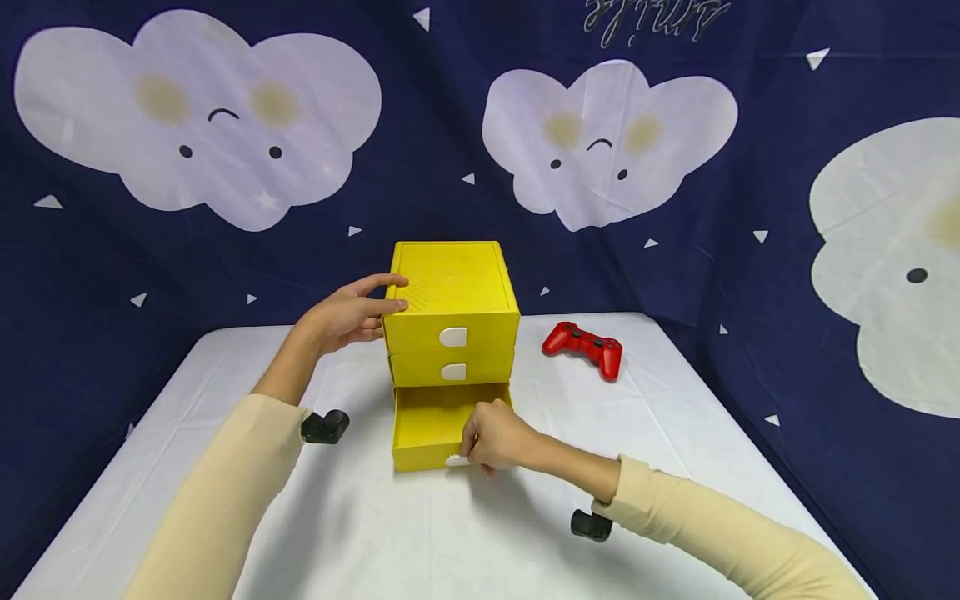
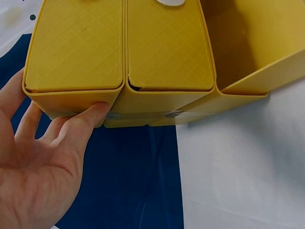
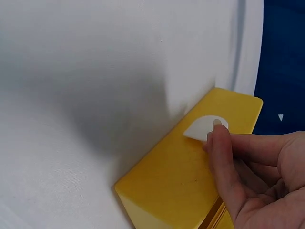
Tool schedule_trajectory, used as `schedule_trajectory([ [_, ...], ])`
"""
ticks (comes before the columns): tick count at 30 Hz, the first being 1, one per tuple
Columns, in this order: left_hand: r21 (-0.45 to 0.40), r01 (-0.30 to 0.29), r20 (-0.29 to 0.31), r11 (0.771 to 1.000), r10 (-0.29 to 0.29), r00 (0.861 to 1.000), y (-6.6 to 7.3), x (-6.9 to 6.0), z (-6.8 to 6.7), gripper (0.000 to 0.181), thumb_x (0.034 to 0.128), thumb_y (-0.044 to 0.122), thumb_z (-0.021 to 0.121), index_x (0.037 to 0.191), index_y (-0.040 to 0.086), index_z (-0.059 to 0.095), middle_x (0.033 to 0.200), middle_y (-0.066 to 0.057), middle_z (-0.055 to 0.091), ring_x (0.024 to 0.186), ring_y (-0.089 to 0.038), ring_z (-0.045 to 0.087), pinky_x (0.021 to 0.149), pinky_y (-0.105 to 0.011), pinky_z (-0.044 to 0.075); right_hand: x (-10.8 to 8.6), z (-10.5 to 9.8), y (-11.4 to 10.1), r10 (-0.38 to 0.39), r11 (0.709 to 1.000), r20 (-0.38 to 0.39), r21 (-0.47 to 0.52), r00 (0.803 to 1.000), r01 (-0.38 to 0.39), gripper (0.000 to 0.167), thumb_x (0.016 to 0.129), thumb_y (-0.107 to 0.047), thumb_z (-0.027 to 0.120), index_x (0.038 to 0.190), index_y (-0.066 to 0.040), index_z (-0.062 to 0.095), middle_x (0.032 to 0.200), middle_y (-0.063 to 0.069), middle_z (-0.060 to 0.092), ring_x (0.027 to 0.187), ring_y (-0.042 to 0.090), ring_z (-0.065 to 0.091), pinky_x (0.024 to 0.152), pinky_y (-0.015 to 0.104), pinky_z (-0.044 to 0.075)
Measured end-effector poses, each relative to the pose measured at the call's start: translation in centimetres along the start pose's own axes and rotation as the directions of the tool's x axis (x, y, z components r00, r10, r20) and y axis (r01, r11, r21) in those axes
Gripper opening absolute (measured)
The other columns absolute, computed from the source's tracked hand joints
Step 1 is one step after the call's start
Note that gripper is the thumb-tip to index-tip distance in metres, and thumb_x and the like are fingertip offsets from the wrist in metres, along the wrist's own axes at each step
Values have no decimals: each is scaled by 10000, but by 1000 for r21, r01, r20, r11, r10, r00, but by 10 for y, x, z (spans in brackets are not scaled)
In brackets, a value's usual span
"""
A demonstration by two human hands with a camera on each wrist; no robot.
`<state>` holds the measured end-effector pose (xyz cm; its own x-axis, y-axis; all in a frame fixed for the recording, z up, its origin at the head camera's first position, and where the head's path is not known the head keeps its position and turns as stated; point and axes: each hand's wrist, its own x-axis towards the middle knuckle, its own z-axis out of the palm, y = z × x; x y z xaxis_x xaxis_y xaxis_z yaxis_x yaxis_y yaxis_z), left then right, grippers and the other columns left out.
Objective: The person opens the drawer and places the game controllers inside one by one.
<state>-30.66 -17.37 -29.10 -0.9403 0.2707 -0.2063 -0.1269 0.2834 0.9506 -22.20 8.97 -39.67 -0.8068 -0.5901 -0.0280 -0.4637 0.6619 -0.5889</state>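
A yellow three-drawer box [image 1: 453, 279] stands on the white-covered table, two upper drawers closed and the bottom drawer [image 1: 427, 417] pulled out. My left hand [image 1: 345, 317] rests at the box's upper left edge, with some extended fingers over the top. In the left wrist view, fingertips of the left hand [image 2: 47, 162] touch the yellow side wall. My right hand [image 1: 501, 435] is at the bottom drawer's front. Its thumb and finger pinch the white handle [image 3: 202, 128], which the right wrist view shows partly covered by the right hand [image 3: 259, 176].
A red game controller [image 1: 585, 348] lies on the white tablecloth [image 1: 360, 533] right of the box. Behind the table hangs a dark blue cloth [image 1: 435, 150] with cloud prints. Black wrist devices show at both sleeves.
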Motion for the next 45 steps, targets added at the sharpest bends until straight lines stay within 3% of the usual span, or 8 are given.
schedule_trajectory([
  [8,-4,-3,4,1000,3,1000,0,-1,1,614,999,297,668,1548,287,395,1313,-84,497,877,-152,539,708,-214,467,-2,0,-2,-10,1000,9,26,1000,9,163,773,147,699,712,12,767,525,82,669,405,233,639,406,180,446],
  [16,-9,-4,2,1000,4,1000,1,-2,0,609,999,287,667,1546,286,397,1270,-87,507,803,-136,510,656,-208,434,1,0,0,34,998,23,54,999,-35,131,776,131,736,724,16,773,636,124,723,381,138,607,409,201,483],
  [35,-11,4,0,1000,-4,1000,0,-1,0,606,999,288,667,1543,283,399,1342,-99,500,879,-149,556,686,-196,466,2,-2,-1,55,997,38,56,998,-57,152,770,131,726,734,-3,787,648,95,731,389,168,616,406,217,488],
  [39,-6,10,-6,1000,-10,1000,0,-1,0,608,997,291,670,1543,284,400,1387,-101,488,929,-159,575,733,-197,496,2,-6,-3,81,996,77,32,994,-84,128,797,82,744,752,-24,797,596,62,707,396,155,600,415,214,488],
  [45,-10,-3,3,1000,3,1000,0,-1,0,599,1003,286,662,1542,285,400,1295,-89,510,814,-132,531,662,-196,450,2,-15,-8,141,989,156,20,978,-146,72,848,-14,769,798,-46,809,542,50,669,433,148,595,451,234,517],
])
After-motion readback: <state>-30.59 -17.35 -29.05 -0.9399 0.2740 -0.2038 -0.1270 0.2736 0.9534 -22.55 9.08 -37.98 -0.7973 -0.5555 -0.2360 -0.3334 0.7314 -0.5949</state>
